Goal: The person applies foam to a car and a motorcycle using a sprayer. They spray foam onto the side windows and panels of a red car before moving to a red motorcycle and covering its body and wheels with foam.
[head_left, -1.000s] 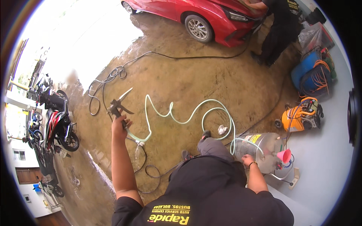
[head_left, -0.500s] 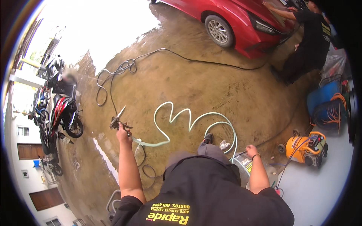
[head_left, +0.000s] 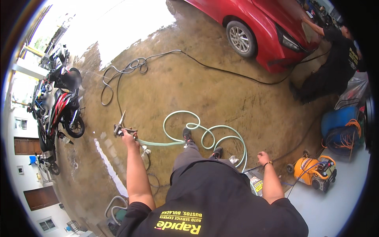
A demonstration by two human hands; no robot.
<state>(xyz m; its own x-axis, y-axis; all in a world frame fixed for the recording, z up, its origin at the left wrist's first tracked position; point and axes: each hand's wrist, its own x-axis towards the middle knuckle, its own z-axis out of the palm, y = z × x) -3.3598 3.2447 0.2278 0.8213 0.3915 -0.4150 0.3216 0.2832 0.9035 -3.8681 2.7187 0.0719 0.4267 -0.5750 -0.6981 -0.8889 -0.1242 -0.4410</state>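
Observation:
My left hand (head_left: 130, 139) is closed round the grip of a spray gun (head_left: 119, 129) with a pointed metal nozzle. From the gun a pale green hose (head_left: 160, 143) runs to the right and lies in loose loops on the wet floor by my feet. On the right side, my right hand (head_left: 264, 158) hangs with its fingers curled and nothing visible in them. Below it is a container with a yellow label (head_left: 256, 184), partly hidden by my arm and body.
A red car (head_left: 264, 27) stands ahead, with another person in dark clothes (head_left: 335, 75) leaning at its front. A black hose (head_left: 221, 65) crosses the brown floor (head_left: 173, 87). Motorcycles (head_left: 63, 106) line the left. A yellow-orange compressor (head_left: 310, 170) and a blue drum (head_left: 335, 118) are right.
One of my feet has come into view ahead, beside the green hose, whose loops have shifted. My right hand has moved slightly. The view has shifted a little; the spray gun is still held.

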